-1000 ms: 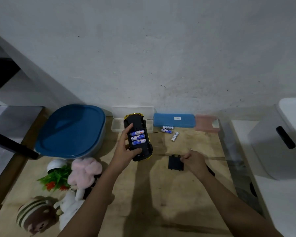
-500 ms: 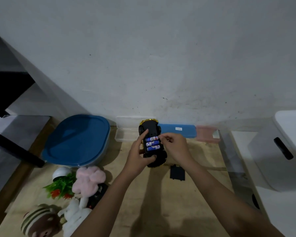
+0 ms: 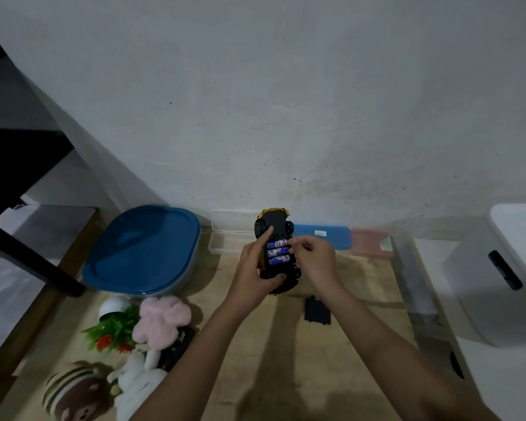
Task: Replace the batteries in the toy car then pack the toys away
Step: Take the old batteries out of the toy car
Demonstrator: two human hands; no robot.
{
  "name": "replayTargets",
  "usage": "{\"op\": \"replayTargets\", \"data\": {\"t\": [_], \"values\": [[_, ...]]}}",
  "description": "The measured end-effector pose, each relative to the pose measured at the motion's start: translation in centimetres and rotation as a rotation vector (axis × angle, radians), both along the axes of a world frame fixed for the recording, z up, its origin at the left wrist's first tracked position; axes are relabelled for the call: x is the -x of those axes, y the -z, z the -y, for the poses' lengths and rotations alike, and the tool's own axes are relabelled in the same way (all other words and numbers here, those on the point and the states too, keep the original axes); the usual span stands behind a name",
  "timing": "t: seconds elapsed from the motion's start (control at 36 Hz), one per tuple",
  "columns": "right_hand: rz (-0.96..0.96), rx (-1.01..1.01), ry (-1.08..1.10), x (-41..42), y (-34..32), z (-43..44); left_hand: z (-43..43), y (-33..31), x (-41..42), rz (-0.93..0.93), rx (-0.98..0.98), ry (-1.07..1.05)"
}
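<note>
My left hand grips the yellow toy car upside down above the wooden table, black underside facing me. Three blue-and-white batteries sit in its open compartment. My right hand is at the compartment's right edge, its fingertips pinching at the batteries' ends. The black battery cover lies flat on the table below my right wrist. Soft toys lie at the lower left: a pink plush, a white plush and a striped brown plush.
A blue-lidded container stands at left. A clear plastic box, a blue case and a pink object line the wall. A toppled artificial plant lies by the plushes. A white bin is at right.
My right hand left the battery cover on the table and rose to the car's battery compartment. The car has moved a little to the right. The view has tilted upward.
</note>
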State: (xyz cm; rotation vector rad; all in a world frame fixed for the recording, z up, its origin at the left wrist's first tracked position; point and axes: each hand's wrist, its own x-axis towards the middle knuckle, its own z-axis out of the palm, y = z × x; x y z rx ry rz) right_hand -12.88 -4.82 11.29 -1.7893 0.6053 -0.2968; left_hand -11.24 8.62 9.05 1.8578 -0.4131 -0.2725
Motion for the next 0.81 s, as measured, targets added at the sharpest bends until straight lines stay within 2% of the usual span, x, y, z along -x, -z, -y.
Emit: {"op": "replayTargets", "data": {"t": [0.25, 0.44, 0.58, 0.81], "values": [[-0.009, 0.07, 0.015, -0.2, 0.0, -0.5, 0.0, -0.6, 0.3, 0.036, -0.036, 0.003], [-0.003, -0.002, 0.007, 0.0, -0.3, -0.4, -0.2, -0.6, 0.5, 0.018, -0.002, 0.003], [0.04, -0.046, -0.053, 0.2, -0.8, -0.4, -0.3, -0.7, 0.1, 0.021, 0.041, -0.009], [0.157, 0.058, -0.147, 0.4, -2.5, -0.8, -0.6, -0.8, -0.3, 0.027, 0.064, -0.023]]}}
